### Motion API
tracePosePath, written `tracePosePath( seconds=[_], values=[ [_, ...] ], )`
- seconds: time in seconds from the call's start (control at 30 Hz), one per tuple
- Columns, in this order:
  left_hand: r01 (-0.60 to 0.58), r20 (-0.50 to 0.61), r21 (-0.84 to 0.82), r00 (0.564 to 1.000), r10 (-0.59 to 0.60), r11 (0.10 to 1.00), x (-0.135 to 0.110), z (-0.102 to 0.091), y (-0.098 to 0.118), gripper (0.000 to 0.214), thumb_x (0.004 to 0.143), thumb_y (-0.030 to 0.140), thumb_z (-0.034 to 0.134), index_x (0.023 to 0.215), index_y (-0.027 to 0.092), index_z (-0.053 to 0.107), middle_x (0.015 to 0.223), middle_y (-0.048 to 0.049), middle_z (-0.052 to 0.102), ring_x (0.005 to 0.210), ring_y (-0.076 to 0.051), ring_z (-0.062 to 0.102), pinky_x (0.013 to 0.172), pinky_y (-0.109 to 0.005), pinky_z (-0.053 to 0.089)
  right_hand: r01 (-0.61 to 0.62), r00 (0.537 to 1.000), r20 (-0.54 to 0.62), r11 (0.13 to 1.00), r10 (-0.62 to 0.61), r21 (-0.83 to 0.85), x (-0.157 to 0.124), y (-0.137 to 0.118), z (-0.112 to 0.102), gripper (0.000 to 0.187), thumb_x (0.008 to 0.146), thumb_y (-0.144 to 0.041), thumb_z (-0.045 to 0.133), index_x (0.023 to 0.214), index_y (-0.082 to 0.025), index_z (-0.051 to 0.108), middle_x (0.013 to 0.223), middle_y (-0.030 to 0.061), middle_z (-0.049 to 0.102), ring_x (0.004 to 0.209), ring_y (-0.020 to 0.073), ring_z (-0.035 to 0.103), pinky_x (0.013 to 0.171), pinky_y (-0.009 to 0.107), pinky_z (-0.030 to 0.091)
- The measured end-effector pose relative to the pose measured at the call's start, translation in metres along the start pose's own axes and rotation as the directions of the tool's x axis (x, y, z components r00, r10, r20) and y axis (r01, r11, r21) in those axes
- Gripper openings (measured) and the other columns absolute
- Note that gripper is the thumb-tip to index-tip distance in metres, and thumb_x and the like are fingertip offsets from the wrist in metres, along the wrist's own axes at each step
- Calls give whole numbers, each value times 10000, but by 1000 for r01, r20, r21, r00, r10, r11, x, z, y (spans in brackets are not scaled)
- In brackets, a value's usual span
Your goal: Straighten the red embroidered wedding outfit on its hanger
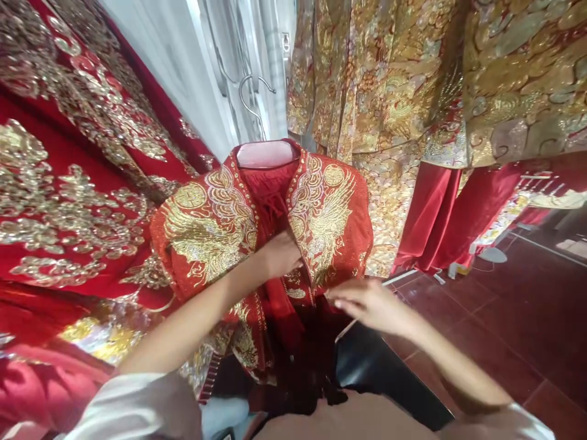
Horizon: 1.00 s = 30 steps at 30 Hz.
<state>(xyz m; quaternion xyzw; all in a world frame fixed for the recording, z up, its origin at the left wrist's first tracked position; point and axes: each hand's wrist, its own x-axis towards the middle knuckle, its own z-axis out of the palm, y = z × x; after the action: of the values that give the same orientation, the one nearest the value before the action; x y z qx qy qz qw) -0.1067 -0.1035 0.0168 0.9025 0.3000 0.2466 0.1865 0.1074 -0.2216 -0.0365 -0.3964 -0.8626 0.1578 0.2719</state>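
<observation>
Left hand [279, 255] pressed on the front edge of a red gold-embroidered jacket [328, 211], fingers hidden, grip unclear. Right hand [371, 305] has fingers together at the opposite edge, pinch unclear. Jacket hangs mid-frame on a pink hanger [266, 154] with wire hook [250, 101]; gold robes [380, 91] upper right.
</observation>
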Motion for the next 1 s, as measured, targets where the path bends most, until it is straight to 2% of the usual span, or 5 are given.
tracePosePath(
  seconds=[0.1,0.27,0.5,0.73,1.0],
  values=[
    [10,320,7,947,-12,1000,-34,-66,22,273,816,375,553,990,258,729,1055,-55,723,985,-228,662,889,-389,502,20,937,-345,994,-56,-106,47,7,-66,277,905,-295,460,1000,-270,719,966,42,725,875,201,675,817,404,529],
    [71,-439,134,898,-5,988,-35,-145,24,363,833,412,536,1159,297,644,1181,8,671,1066,-231,601,950,-414,457,170,871,-410,950,-269,-262,150,18,-125,340,792,-397,619,1090,-240,664,1114,61,665,1113,258,564,981,485,399],
    [220,-428,227,898,-106,949,0,-149,-20,409,849,457,444,531,199,447,510,-7,434,627,-166,515,630,-312,449,127,904,-389,981,-176,-149,224,31,-122,435,890,-556,452,733,-177,598,679,5,558,771,179,557,785,344,460],
    [107,-540,30,838,-74,994,4,-165,-5,451,877,406,492,512,184,348,525,35,326,617,-100,454,712,-303,454,297,857,-465,950,-222,94,232,30,-140,459,862,-563,512,682,-146,568,658,-16,497,751,130,530,772,301,460],
    [307,-255,-292,887,-384,906,-34,-156,-40,381,783,504,612,782,126,666,662,-54,635,765,-216,645,738,-348,535,77,992,59,886,-116,457,185,64,-157,386,684,-469,732,898,-151,689,767,0,676,789,132,628,727,273,517]
  ],
)
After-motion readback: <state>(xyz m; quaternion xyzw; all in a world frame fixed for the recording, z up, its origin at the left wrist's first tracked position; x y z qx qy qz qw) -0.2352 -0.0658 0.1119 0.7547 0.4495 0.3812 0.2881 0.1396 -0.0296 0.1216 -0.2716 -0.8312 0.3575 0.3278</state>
